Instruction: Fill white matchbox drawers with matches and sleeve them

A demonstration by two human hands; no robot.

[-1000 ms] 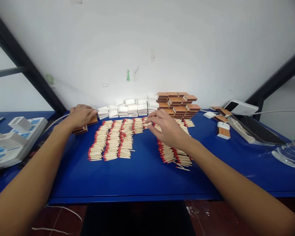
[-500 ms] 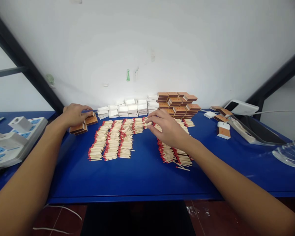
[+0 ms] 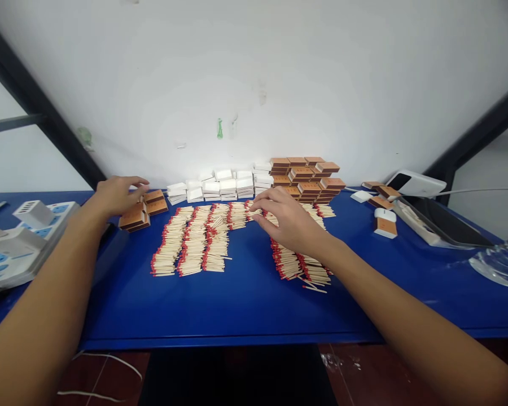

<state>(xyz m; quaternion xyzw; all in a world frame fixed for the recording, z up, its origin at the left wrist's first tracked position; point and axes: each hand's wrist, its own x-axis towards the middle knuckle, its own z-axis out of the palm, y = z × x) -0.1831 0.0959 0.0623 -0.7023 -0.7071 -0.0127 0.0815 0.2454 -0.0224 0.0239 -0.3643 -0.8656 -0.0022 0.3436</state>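
My left hand [image 3: 119, 195] is at the left, just behind a small group of brown matchboxes [image 3: 134, 217]. Its fingers are apart, and nothing shows in them. Over the rows of matches hovers my right hand [image 3: 281, 220], fingers bent and thumb held apart, with no object visible in its grasp. Red-tipped matches [image 3: 195, 239] lie in neat columns to the left. Another bank of matches [image 3: 285, 262] lies under and in front of my right hand, partly hidden by it. A few loose matches [image 3: 314, 288] stick out at its near end.
Along the wall stand stacked white matchbox trays [image 3: 227, 187] and a pile of brown matchboxes [image 3: 309, 177]. A power strip [image 3: 53, 231] with plugged chargers sits left. At right are a white device [image 3: 417, 185], several matchboxes [image 3: 385, 227] and a clear plastic item [image 3: 502, 264].
My left hand has drawn back a little to the left from the brown matchboxes, uncovering more of them. My right hand has stayed in place.
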